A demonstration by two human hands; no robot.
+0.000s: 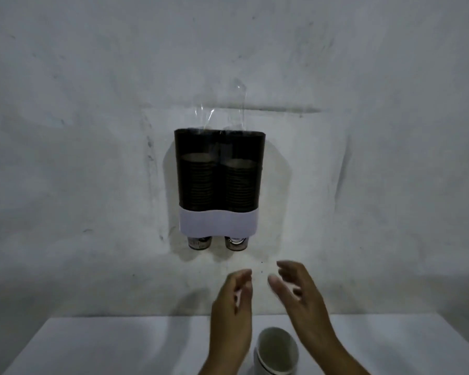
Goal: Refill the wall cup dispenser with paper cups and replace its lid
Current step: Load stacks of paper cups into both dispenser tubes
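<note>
hands: our left hand (232,301) and right hand (299,292) relaxed, empty | dispenser (219,182) lidless | next: we grasp cup stack (276,350) low, feed it straight

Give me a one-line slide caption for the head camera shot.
Both hands, left hand and right hand, raised open below the wall cup dispenser, paper cups waiting on the table.
</note>
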